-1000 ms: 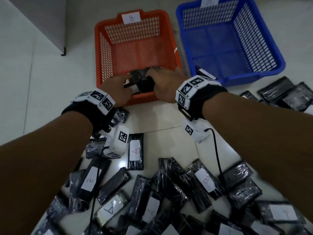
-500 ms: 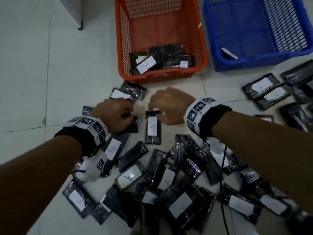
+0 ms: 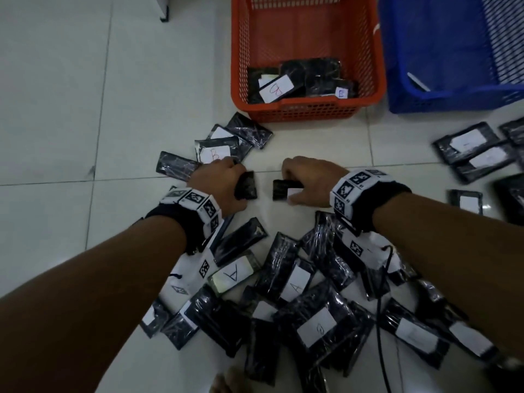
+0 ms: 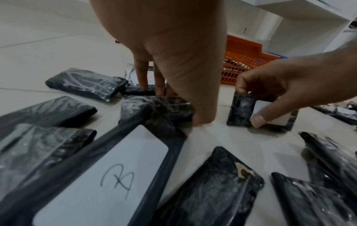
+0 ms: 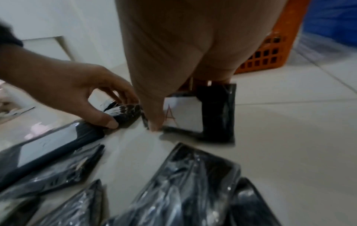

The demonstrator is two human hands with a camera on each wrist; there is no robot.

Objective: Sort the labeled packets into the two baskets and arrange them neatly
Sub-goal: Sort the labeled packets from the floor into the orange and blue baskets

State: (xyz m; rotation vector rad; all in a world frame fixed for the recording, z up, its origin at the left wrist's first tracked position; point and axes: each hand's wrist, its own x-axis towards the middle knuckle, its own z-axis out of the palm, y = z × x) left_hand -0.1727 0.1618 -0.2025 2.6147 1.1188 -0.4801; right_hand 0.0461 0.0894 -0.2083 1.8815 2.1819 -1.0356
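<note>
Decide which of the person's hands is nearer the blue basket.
Right. The right hand lies below-left of the blue basket; the left hand sits farther left, beyond the orange basket.

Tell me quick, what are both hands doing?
Left hand: gripping a dark packet.
Right hand: pinching the packet labeled A.

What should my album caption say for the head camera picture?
Two hands each grip a black packet on the floor near an orange basket.

Right hand (image 5: pixel 173 50) pinching packet marked A (image 5: pixel 195 113) – left hand (image 5: pixel 73 90) beside, on a dark packet (image 5: pixel 125 113).
</note>
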